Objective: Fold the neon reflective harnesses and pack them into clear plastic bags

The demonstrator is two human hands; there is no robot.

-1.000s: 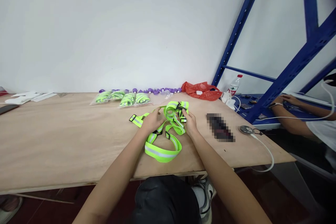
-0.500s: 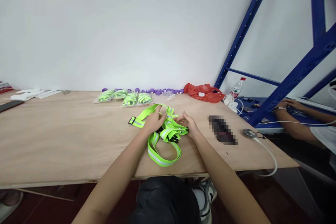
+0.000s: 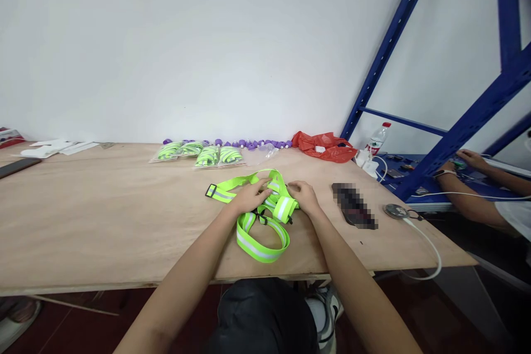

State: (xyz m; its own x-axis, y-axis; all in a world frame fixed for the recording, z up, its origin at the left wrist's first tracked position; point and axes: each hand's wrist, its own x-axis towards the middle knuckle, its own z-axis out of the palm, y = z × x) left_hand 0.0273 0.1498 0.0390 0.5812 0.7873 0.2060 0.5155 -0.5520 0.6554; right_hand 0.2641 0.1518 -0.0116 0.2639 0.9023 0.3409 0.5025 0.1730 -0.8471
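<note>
A bundle of neon-green reflective straps [image 3: 282, 209] with silver stripes and black buckles lies on the wooden table. One strap end with a black slider points left, and a loop curls toward the table's front edge. My left hand [image 3: 250, 198] is closed on the bundle's left side, thumb and fingers over the strap. At its right side my right hand [image 3: 305, 197] has curled fingers on the straps; their tips are partly hidden. A folded strap section stands up between the hands.
Behind the bundle are several clear bags of green straps [image 3: 206, 156], a row of purple items [image 3: 253, 144] and a red plastic bag [image 3: 326, 146]. To the right lie a blurred dark object [image 3: 354, 206] and a round device [image 3: 396, 211] with a white cable. A co-worker's arm [image 3: 464, 191] shows beyond the blue rack [image 3: 452, 127].
My right hand has turned from an open, palm-up pose to curled fingers at the bundle's right side. My left hand has come down lower over the straps, and the folded section has shifted.
</note>
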